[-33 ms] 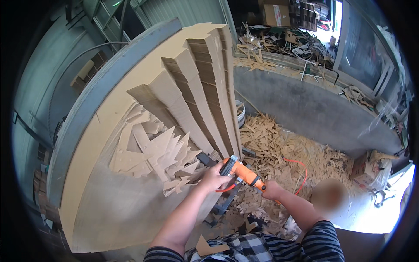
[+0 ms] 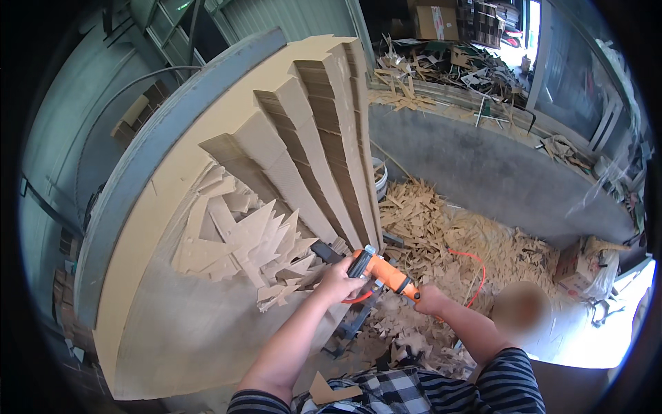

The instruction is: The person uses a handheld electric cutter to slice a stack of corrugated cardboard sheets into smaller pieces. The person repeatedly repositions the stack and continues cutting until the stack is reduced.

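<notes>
An orange and black hand-held air tool (image 2: 392, 276) is held across my front, pointing up and left, with a red hose (image 2: 476, 265) near it. My left hand (image 2: 336, 281) is wrapped round its black and silver front part. At the tool's rear end my right hand (image 2: 431, 301) is closed on it; some of those fingers are hidden. Just beyond the tool rises a thick stack of tan cardboard sheets (image 2: 127, 276) with stepped, fanned edges (image 2: 296, 159). Loose jagged cardboard offcuts (image 2: 241, 238) lie on the stack, left of my left hand.
Cardboard scraps (image 2: 441, 228) cover the floor to the right, beside a low grey wall (image 2: 476, 148). A white bucket (image 2: 380, 181) stands behind the stack. More scraps (image 2: 469, 65) and a cardboard box (image 2: 436, 24) are at the back. One offcut (image 2: 332, 393) rests against my apron.
Some scraps on the floor below the tool have shifted. My hands, the tool and the stack are nearly where they were.
</notes>
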